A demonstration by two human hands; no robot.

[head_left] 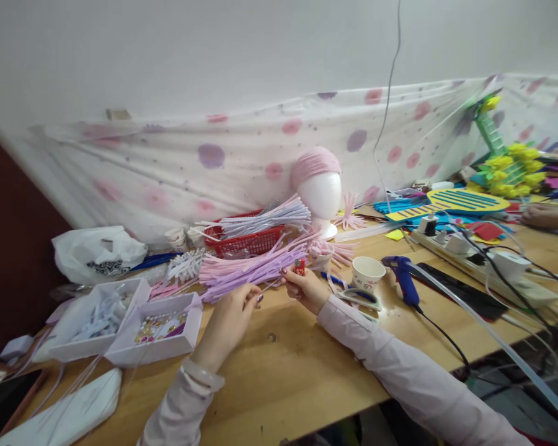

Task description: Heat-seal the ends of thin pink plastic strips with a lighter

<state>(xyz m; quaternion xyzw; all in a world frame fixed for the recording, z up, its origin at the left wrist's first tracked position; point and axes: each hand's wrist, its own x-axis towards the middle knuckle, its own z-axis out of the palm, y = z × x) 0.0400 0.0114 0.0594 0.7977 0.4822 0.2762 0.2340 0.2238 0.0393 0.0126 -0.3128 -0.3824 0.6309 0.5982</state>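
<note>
The thin strand (270,285) runs sideways between the left hand (234,316), pinching one end, and the right hand (309,289), gripping the red lighter (299,267) just above.

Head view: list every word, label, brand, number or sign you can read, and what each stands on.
No text can be read with certainty.
White plastic bag: dark lettering, too blurred to read.
Paper cup beside the blue glue gun: reddish print, too small to read.
Small red object at the right hand: pale marks, too small to tell whether they are lettering.
</note>
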